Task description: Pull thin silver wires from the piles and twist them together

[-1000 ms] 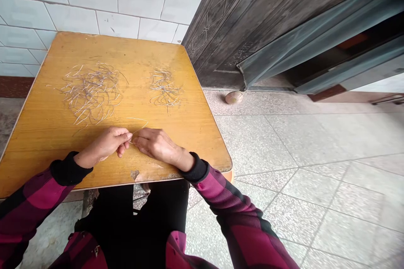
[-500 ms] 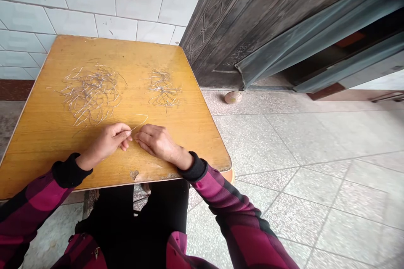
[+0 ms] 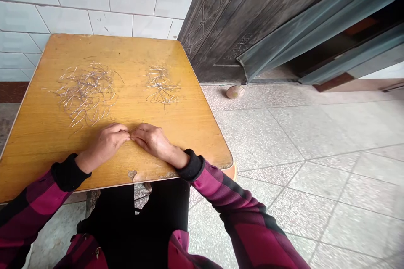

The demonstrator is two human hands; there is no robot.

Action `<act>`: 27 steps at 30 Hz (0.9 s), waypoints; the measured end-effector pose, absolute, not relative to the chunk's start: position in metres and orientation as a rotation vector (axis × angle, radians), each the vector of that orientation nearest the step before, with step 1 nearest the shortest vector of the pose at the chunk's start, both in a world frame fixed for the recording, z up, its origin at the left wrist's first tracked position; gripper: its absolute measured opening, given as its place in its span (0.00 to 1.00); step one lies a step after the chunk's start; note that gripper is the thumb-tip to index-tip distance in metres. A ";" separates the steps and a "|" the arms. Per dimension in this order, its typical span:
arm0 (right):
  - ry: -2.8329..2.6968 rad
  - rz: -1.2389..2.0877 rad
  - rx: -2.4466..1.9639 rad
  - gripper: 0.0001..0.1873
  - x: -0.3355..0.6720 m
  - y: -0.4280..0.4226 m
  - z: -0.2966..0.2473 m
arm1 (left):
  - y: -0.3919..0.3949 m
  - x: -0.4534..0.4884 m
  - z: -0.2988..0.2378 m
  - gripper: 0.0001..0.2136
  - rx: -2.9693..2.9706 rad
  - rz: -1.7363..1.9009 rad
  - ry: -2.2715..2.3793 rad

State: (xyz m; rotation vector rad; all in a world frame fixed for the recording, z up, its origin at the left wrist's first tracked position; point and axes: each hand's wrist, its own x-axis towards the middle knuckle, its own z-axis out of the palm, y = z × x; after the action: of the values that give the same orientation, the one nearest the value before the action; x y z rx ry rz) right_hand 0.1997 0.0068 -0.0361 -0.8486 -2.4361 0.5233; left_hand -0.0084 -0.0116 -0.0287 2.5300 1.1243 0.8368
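My left hand (image 3: 104, 145) and my right hand (image 3: 154, 141) rest on a yellow wooden tabletop (image 3: 123, 52), fingertips meeting near the front edge. A thin metal wire (image 3: 137, 127) sticks up from the pinch between them, and its other end is hidden by my fingers. A large tangle of thin wires (image 3: 85, 94) lies just beyond my left hand. A smaller tangle of wires (image 3: 160, 86) lies beyond my right hand. Neither hand touches a tangle.
White tiles (image 3: 94, 4) cover the wall behind the table. A dark embossed metal door (image 3: 240, 21) stands open at upper right, with a small round stone (image 3: 235, 91) near its foot. Speckled floor tiles (image 3: 315, 155) spread to the right.
My hands have drawn closer until the fingertips meet. The long bent wire loop seen earlier now shows only as a short end above the pinch. The view has shifted slightly.
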 end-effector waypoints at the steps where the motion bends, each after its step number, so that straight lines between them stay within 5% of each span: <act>1: -2.429 0.531 -0.842 0.12 0.200 0.007 -0.036 | -0.011 -0.008 -0.028 0.10 2.524 0.826 1.136; 27: -2.383 0.620 -0.916 0.07 0.248 0.012 -0.032 | -0.012 -0.005 -0.028 0.05 2.554 0.798 1.179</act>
State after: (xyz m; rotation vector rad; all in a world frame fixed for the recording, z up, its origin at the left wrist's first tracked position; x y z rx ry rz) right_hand 0.2479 0.0120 -0.0322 -0.9157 -2.3833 0.6201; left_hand -0.0046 -0.0124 -0.0277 2.5535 1.1786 0.7979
